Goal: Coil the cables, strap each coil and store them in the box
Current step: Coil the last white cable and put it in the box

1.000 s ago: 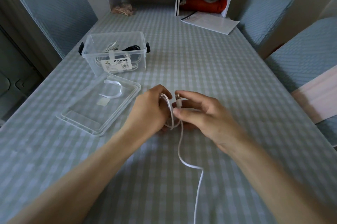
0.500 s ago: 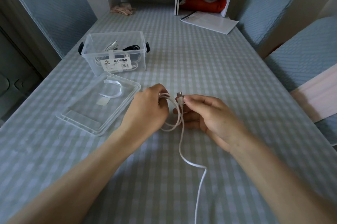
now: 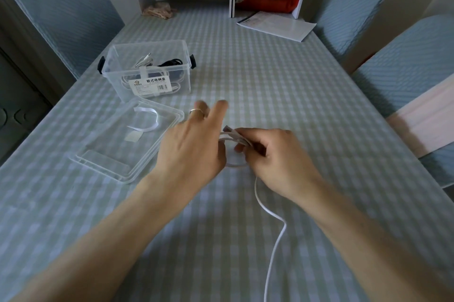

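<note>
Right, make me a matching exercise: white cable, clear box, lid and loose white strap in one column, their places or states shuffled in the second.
Things:
1. white cable
2. clear box
3. lid
4. white strap

Places or states:
A. lies upturned on the table, near the left hand
B. stands open with cables inside
C. rests inside the lid
D. partly looped, in the grip of the right hand, its tail trailing toward the camera

Pairs: 1-D, 2-B, 3-A, 4-C

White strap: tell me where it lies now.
In the head view the white strap lies curled inside the upturned clear lid, left of the left hand, in front of the storage box.
</note>
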Available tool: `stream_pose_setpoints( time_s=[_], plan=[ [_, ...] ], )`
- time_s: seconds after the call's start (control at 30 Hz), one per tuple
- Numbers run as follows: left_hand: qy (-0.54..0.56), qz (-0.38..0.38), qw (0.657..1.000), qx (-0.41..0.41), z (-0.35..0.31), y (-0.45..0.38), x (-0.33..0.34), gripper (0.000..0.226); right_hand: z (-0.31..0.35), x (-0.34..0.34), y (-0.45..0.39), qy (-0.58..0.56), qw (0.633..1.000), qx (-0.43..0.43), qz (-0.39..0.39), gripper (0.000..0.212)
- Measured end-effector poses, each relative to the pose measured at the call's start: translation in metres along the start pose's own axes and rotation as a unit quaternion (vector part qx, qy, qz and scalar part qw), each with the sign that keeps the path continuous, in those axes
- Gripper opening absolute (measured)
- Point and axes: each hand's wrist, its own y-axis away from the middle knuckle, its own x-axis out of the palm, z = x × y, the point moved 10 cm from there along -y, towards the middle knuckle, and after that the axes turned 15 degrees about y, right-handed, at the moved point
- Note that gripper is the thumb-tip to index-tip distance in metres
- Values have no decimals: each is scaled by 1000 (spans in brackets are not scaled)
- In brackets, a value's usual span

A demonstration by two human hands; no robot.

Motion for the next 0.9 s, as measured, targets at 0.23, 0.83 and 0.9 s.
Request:
stream_pose_setpoints(
  time_s=[0.23, 0.83, 0.9],
  plan=[
    [-153, 17, 987, 41, -9, 6, 11, 26, -2, -7, -3, 46, 998, -24, -36, 16],
    [-128, 104, 986, 25, 6, -1, 18, 34, -8, -10, -5, 99, 993, -31, -50, 22],
    [-140, 120, 983, 17, 8, 0, 19, 35, -9, -5, -5, 121, 992, -30, -34, 26]
  ],
)
